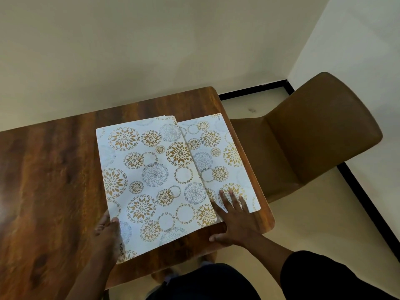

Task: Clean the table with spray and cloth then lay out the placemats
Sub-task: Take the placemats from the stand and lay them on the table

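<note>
Wood-grain table (54, 169), right end in view. Left hand (108, 232) grips the near-left corner of the upper placemat (151, 180), thumb on top, fingers curled under the edge. That mat overlaps the lower placemat (225, 161), which lies flat by the table's right edge. Right hand (234, 217) is flat, fingers spread, pressing the lower mat's near corner. Brown chair (313, 137) stands just beside the table.
</note>
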`<action>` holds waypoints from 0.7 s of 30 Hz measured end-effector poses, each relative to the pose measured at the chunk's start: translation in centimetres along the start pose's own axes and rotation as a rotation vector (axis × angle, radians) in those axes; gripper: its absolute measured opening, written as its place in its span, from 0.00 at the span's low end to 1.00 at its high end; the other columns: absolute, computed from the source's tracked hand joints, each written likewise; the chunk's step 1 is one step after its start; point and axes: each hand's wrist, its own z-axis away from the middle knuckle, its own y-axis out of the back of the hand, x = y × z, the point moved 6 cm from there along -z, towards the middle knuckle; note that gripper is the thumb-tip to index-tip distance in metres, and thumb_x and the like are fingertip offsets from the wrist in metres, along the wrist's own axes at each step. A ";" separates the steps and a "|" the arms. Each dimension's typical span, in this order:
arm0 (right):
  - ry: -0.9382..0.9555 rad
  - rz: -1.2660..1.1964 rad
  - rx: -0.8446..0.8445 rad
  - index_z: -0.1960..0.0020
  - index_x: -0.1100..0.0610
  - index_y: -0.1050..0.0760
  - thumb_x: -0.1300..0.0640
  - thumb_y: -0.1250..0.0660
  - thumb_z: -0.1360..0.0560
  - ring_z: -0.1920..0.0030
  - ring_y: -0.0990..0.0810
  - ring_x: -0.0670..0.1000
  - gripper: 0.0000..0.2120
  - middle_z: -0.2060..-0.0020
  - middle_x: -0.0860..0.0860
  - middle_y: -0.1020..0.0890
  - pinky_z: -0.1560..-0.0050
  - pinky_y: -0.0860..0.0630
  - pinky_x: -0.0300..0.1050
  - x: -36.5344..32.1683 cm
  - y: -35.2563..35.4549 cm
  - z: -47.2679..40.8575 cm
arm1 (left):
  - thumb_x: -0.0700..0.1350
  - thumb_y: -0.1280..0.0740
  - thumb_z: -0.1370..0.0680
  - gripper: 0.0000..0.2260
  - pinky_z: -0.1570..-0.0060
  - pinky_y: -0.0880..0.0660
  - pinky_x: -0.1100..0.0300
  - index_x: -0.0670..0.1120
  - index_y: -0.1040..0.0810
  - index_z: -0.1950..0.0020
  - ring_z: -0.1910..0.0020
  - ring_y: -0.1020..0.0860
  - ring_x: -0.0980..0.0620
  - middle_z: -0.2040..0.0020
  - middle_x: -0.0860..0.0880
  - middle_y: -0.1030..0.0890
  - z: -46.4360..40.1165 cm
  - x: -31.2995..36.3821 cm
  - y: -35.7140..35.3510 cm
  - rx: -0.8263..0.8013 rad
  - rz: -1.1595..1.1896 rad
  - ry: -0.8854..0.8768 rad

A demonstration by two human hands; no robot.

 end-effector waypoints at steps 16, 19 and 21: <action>0.012 0.050 -0.086 0.21 0.40 0.72 0.13 0.41 0.43 0.23 0.74 0.65 0.66 0.21 0.54 0.72 0.25 0.68 0.70 -0.3 0.8 -1.5 | 0.37 0.43 0.09 0.17 0.62 0.12 0.55 0.52 0.22 0.25 0.51 0.11 0.48 0.40 0.52 0.14 0.0 0.3 0.2 -0.015 0.075 -0.025; 0.017 0.033 -0.080 0.20 0.40 0.71 0.13 0.40 0.44 0.23 0.74 0.65 0.66 0.21 0.54 0.72 0.25 0.68 0.71 -0.2 0.8 -1.7 | 0.38 0.43 0.09 0.17 0.59 0.12 0.53 0.52 0.20 0.29 0.47 0.13 0.45 0.38 0.51 0.14 -0.1 0.3 0.5 -0.012 0.079 -0.014; 0.020 0.023 -0.068 0.20 0.39 0.69 0.12 0.41 0.45 0.23 0.74 0.65 0.66 0.21 0.53 0.71 0.25 0.67 0.72 -0.1 0.8 -1.7 | 0.37 0.43 0.09 0.17 0.58 0.12 0.54 0.53 0.18 0.35 0.50 0.11 0.47 0.37 0.50 0.15 0.0 0.5 0.5 -0.012 0.088 -0.015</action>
